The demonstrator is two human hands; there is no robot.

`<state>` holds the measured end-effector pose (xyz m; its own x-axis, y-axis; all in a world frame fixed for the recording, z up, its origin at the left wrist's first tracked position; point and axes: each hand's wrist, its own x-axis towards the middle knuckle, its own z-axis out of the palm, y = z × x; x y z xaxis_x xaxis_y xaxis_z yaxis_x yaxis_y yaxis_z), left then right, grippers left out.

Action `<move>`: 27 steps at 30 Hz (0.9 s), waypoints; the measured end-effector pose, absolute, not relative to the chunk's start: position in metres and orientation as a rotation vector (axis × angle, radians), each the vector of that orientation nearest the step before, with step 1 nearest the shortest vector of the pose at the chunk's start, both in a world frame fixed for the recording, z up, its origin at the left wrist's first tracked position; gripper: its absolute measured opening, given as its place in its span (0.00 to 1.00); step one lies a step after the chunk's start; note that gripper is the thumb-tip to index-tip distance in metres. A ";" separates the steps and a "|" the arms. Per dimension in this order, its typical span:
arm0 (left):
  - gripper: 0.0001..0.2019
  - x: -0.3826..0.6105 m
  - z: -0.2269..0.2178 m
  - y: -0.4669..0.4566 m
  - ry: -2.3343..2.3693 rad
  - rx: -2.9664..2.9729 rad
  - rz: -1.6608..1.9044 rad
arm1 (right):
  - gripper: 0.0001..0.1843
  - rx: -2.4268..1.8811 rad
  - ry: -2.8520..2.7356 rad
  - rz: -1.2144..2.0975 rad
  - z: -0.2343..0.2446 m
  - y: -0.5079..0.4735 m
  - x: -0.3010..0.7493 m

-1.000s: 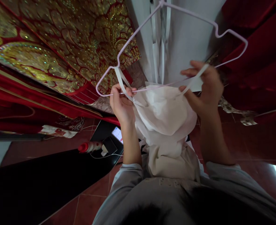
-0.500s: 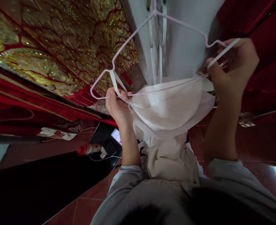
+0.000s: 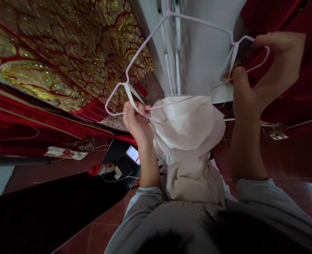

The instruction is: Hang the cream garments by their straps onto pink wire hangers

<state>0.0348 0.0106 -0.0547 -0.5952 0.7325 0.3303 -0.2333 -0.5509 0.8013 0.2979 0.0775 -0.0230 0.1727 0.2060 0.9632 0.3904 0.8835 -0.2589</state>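
Note:
A pale pink clothes hanger (image 3: 148,41) hangs in front of me, its top at the upper edge of the view. Off it hangs a white garment (image 3: 189,121), with a thin white strap (image 3: 131,95) looped in the left notch and another strap (image 3: 234,56) in the right notch. My left hand (image 3: 137,120) is closed around the hanger's lower bar and the left strap's base. My right hand (image 3: 272,70) is spread around the hanger's right end, thumb and fingers apart, with nothing gripped between them.
Red and gold sequined clothing (image 3: 97,53) hangs at the left, dark red fabric (image 3: 283,81) at the right. Behind the hanger is a grey-white panel (image 3: 203,53) with metal handles. On a black table (image 3: 55,208) lie a phone (image 3: 133,154) and a red-capped bottle (image 3: 101,169).
My right hand has let go of the right strap, which now sits in the hanger's right notch. Its fingers have spread. My left hand keeps its hold.

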 end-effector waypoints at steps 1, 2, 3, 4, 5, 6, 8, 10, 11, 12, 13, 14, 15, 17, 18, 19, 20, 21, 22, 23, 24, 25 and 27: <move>0.16 0.036 -0.056 0.010 0.976 0.912 2.154 | 0.16 -0.489 -1.390 -0.119 -0.023 0.074 0.292; 0.16 0.037 -0.057 0.010 0.983 0.921 2.145 | 0.13 -0.488 -1.400 -0.074 -0.023 0.070 0.285; 0.17 0.038 -0.058 0.009 0.995 0.927 2.134 | 0.10 -0.506 -1.438 -0.015 -0.023 0.065 0.278; 0.17 0.039 -0.058 0.008 1.005 0.934 2.121 | 0.09 -0.537 -1.504 0.045 -0.023 0.062 0.271; 0.18 0.040 -0.059 0.007 1.008 0.943 2.106 | 0.09 -0.583 -1.587 0.095 -0.023 0.058 0.264; 0.18 0.042 -0.060 0.005 1.005 0.954 2.091 | 0.10 -0.643 -1.672 0.132 -0.024 0.056 0.258; 0.20 0.044 -0.062 0.002 0.985 0.981 2.060 | 0.12 -0.767 -1.796 0.182 -0.026 0.054 0.249; 0.22 0.046 -0.064 -0.001 0.975 1.006 2.032 | 0.11 -0.863 -1.872 0.250 -0.028 0.054 0.245; 0.24 0.047 -0.065 -0.003 0.984 1.015 2.023 | 0.10 -0.895 -1.910 0.289 -0.028 0.054 0.245; 0.25 0.048 -0.065 -0.004 1.007 1.020 2.014 | 0.09 -0.911 -1.958 0.322 -0.027 0.054 0.245; 0.25 0.049 -0.065 -0.004 1.040 1.020 2.005 | 0.08 -0.922 -2.011 0.348 -0.027 0.055 0.246; 0.26 0.050 -0.065 -0.005 1.077 1.016 1.998 | 0.07 -0.930 -2.063 0.355 -0.026 0.055 0.247; 0.27 0.051 -0.065 -0.005 1.110 1.011 1.993 | 0.05 -0.935 -2.106 0.346 -0.025 0.056 0.248; 0.27 0.053 -0.065 -0.004 1.147 1.003 1.992 | 0.04 -0.936 -2.153 0.298 -0.025 0.056 0.249; 0.27 0.053 -0.066 -0.003 1.147 1.007 1.997 | 0.04 -0.928 -2.154 0.276 -0.026 0.056 0.249; 0.26 0.053 -0.067 -0.002 1.138 1.018 2.005 | 0.05 -0.914 -2.144 0.264 -0.027 0.055 0.249; 0.25 0.053 -0.069 -0.002 1.127 1.031 2.013 | 0.06 -0.899 -2.133 0.263 -0.028 0.054 0.249; 0.24 0.052 -0.071 -0.001 1.120 1.042 2.022 | 0.07 -0.889 -2.123 0.270 -0.030 0.053 0.248; 0.23 0.050 -0.073 0.000 1.116 1.047 2.036 | 0.07 -0.890 -2.114 0.280 -0.031 0.052 0.247; 0.21 0.047 -0.074 0.000 1.120 1.049 2.057 | 0.08 -0.899 -2.108 0.294 -0.031 0.051 0.246; 0.20 0.043 -0.075 -0.001 1.133 1.052 2.082 | 0.08 -0.916 -2.103 0.311 -0.032 0.050 0.245; 0.19 0.039 -0.074 -0.004 1.155 1.063 2.099 | 0.08 -0.931 -2.099 0.326 -0.032 0.049 0.243; 0.17 0.028 -0.070 -0.013 1.219 1.148 2.055 | 0.08 -0.940 -2.091 0.346 -0.032 0.048 0.241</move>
